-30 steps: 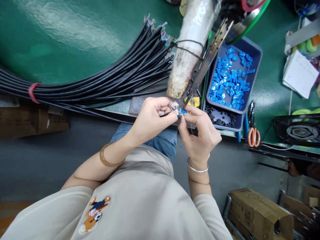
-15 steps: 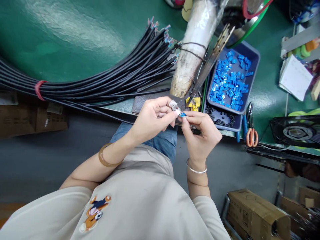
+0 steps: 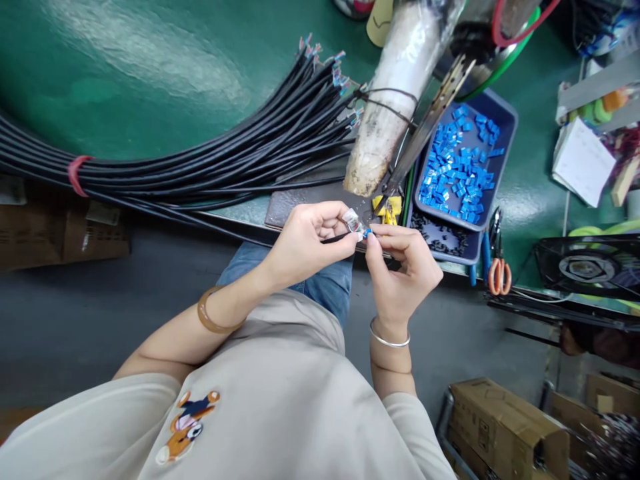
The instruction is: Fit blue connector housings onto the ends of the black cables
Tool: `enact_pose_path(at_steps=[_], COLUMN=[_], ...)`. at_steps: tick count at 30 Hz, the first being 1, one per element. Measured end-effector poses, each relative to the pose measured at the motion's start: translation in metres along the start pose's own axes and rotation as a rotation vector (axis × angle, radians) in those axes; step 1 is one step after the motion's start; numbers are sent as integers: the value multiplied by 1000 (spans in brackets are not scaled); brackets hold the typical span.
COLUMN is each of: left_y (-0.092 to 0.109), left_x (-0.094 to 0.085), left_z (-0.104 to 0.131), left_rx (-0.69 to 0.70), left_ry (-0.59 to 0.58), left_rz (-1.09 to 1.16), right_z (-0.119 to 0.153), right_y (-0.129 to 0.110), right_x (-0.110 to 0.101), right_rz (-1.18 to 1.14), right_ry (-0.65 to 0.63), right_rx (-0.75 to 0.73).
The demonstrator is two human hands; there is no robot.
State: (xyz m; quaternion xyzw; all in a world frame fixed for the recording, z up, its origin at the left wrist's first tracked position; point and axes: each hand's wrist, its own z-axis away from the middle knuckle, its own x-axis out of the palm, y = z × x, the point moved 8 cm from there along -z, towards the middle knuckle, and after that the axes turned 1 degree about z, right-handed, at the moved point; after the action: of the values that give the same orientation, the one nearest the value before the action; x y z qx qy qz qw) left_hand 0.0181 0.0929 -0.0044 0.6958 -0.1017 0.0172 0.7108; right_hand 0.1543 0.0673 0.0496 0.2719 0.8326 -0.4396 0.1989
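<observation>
My left hand pinches the end of a black cable, with its thin wires and a whitish tag showing at the fingertips. My right hand is closed on a small blue connector between thumb and forefinger. The connector meets the wire ends; my fingertips hide how far the wires sit in it. Both hands are in front of the bench edge, above my lap. To their left lies a bundle of black cables with stripped, coloured wire ends.
A grey tray of blue connectors rests over another tray holding small black parts. Beside them are orange-handled scissors. A plastic-wrapped tube and a metal bar slant above my hands; a yellow part is close by.
My left thumb and fingers have shifted slightly, and more of the black cable shows between them. My right hand stays closed on the blue connector. The view has moved slightly.
</observation>
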Motion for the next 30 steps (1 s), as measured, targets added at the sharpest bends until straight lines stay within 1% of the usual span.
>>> enact_pose_path(at_steps=[4, 8, 13, 22, 26, 30], left_y=[4, 9, 9, 9, 13, 12], left_x=[-3, -2, 2, 2, 3, 2], left_z=[-1, -2, -7, -10, -10, -10], left_rx=[75, 114, 94, 67, 77, 56], left_ry=[75, 93, 80, 122, 111, 108], left_rz=[-87, -142, -152, -108, -84, -84], right_z=[0, -2, -4, -8, -8, -7], right_y=[-1, -6, -10, -11, -12, -17], right_x=[0, 0, -2, -2, -4, -4], right_rz=[14, 74, 107, 110, 131, 159], right_ry=[-5, 9, 34, 34, 41, 28], right_rx=[-17, -102, -162, -169, -157, -195])
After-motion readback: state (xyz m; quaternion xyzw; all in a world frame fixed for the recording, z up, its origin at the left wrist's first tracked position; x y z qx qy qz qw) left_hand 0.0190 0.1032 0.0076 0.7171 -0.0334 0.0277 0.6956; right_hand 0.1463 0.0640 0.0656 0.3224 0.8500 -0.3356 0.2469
